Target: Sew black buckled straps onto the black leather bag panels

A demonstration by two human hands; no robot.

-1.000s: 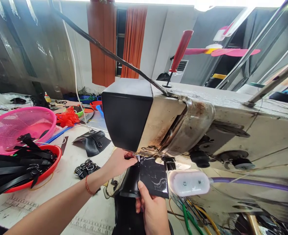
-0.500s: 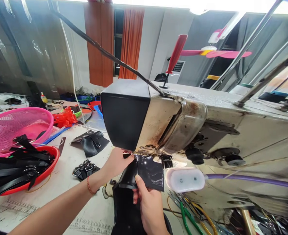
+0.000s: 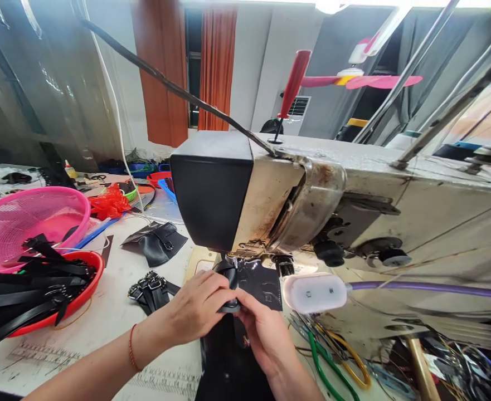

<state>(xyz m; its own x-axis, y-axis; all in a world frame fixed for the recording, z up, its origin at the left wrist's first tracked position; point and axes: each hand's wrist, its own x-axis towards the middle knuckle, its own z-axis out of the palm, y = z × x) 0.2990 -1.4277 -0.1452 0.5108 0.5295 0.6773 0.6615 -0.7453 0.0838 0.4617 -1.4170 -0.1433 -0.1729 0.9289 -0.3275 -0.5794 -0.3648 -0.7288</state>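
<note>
A black leather piece with a line of pale stitching along its edge lies under the head of a sewing machine. My left hand is closed on the piece's near left part, its fingers folding the leather over. Close beside it, my right hand pinches the same folded edge between thumb and fingers. The two hands almost touch. The fold and the fingertips beneath it are partly hidden.
Left of my hands lie black buckled straps and a black leather piece with a buckle. A red basket holds more straps, beside a pink basket. Right stand a lamp and green-handled pliers.
My left hand has come back from beside the needle area toward my right hand. The leather's left part is now folded over between them. The view has shifted slightly.
</note>
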